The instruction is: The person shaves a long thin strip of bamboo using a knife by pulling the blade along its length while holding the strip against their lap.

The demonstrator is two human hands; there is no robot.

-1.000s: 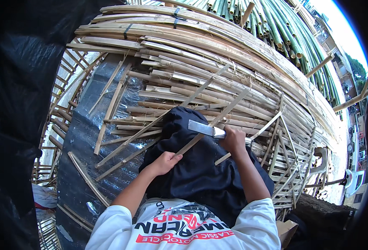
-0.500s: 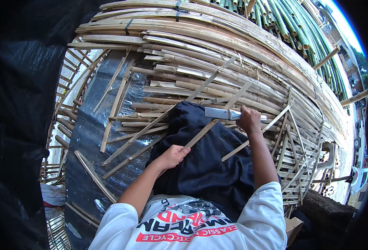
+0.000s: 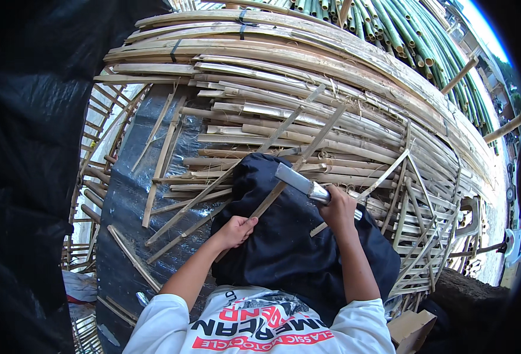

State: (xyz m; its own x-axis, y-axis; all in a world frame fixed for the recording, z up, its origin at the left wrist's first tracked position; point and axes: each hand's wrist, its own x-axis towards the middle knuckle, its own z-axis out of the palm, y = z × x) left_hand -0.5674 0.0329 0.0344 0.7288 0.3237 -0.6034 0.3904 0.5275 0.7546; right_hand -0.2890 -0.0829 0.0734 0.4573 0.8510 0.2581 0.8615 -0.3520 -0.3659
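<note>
My left hand (image 3: 235,232) is closed around the lower part of a long, flat bamboo strip (image 3: 319,140), which slants up to the right over my lap. In my right hand (image 3: 339,210) is the handle of a broad, square-ended metal knife (image 3: 294,179). Its blade lies across the strip, a little beyond my left hand. Whether the edge bites into the bamboo, I cannot tell. A dark cloth (image 3: 296,248) covers my legs under both hands. Another bamboo strip (image 3: 204,197) lies just left of the cloth, running up beside the held one.
Split bamboo lengths (image 3: 260,130) are stacked ahead, with tied bundles (image 3: 213,48) behind them. Green bamboo poles (image 3: 390,29) lie at the far right. A dark sheet (image 3: 125,194) with loose strips spreads on the left. A cardboard box (image 3: 412,329) stands at the lower right.
My right hand has drawn the knife nearer and to the left along the strip, and its blade has tilted. My left hand has shifted slightly nearer, still gripping the strip.
</note>
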